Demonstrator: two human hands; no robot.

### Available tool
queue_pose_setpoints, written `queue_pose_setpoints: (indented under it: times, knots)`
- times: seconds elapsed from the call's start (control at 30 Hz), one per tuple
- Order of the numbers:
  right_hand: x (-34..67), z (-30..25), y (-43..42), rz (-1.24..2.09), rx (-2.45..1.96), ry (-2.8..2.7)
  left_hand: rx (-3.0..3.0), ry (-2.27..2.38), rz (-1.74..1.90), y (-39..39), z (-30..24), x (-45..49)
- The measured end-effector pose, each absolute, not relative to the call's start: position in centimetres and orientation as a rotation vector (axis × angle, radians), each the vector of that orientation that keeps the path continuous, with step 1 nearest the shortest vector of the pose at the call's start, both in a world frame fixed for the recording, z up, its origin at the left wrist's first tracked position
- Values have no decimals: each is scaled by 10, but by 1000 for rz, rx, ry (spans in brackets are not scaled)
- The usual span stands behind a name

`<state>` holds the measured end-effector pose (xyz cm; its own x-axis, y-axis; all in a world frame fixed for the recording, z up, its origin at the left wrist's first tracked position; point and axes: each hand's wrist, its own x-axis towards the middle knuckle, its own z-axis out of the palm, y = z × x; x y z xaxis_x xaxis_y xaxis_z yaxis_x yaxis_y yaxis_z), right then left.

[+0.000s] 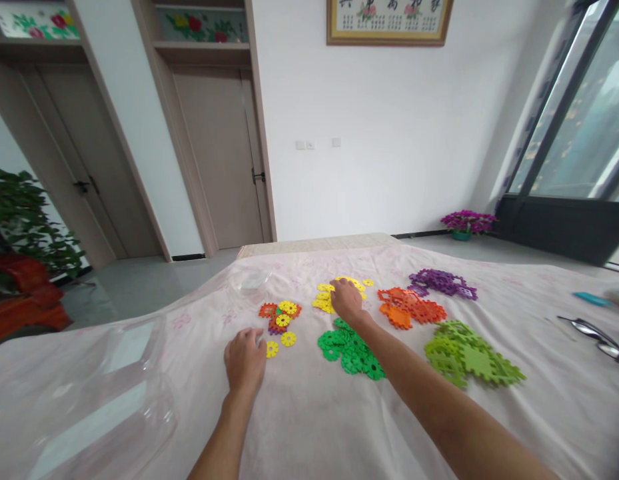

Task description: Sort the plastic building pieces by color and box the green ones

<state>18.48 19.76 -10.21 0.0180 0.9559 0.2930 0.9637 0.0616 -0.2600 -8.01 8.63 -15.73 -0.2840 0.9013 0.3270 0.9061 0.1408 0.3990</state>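
Observation:
My left hand rests on the cloth with its fingers loosely apart and nothing visible in it. Right beside its fingertips lies a loose yellow flower-shaped disc, with another yellow disc just beyond. Past them sits a small mixed cluster of orange, purple and yellow pieces. My right hand reaches down onto the pile of yellow discs, fingers bent; whether they grip a disc is hidden. Under the right forearm spreads a pile of green discs, partly covered by the arm.
Right of my arm lie orange pieces, purple pieces and light green pieces. Clear plastic containers stand at the left, and a clear lid or tray farther back. Glasses and a blue item are at far right.

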Motion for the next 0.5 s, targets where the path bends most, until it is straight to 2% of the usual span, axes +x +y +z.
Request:
queue_pose_setpoints:
  times: [0.23, 0.5]
  knots:
    - [120, -124, 167, 158, -1469, -2225, -1884, -2391, -847, 86, -156, -81]
    - [79, -130, 150, 46, -1178, -2552, -1893, -2396, -840, 84, -153, -82]
